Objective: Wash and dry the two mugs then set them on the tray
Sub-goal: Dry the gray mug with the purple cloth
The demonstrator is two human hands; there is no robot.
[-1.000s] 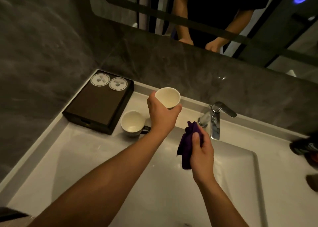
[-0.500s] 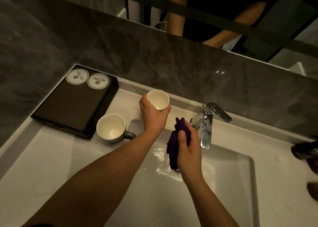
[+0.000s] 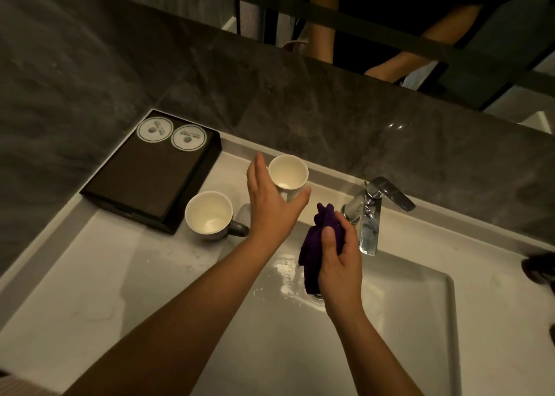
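A white mug (image 3: 288, 171) stands upright on the counter ledge behind the basin. My left hand (image 3: 270, 209) is spread around it, fingers straight on its left and thumb below its right side, not closed on it. A second white mug (image 3: 208, 216) with a dark handle stands on the counter just left of that hand, beside the dark brown tray (image 3: 150, 182). My right hand (image 3: 339, 272) grips a bunched purple cloth (image 3: 312, 245) over the basin.
A chrome faucet (image 3: 372, 215) stands right of the cloth. The white sink basin (image 3: 390, 320) below is wet near the drain. Two round white discs (image 3: 171, 134) lie at the tray's far end. A dark object (image 3: 540, 268) sits at the right edge.
My left hand lowered the mug onto the ledge and loosened its grip, fingers now straight. My right hand with the cloth stayed put. The view tilted downward.
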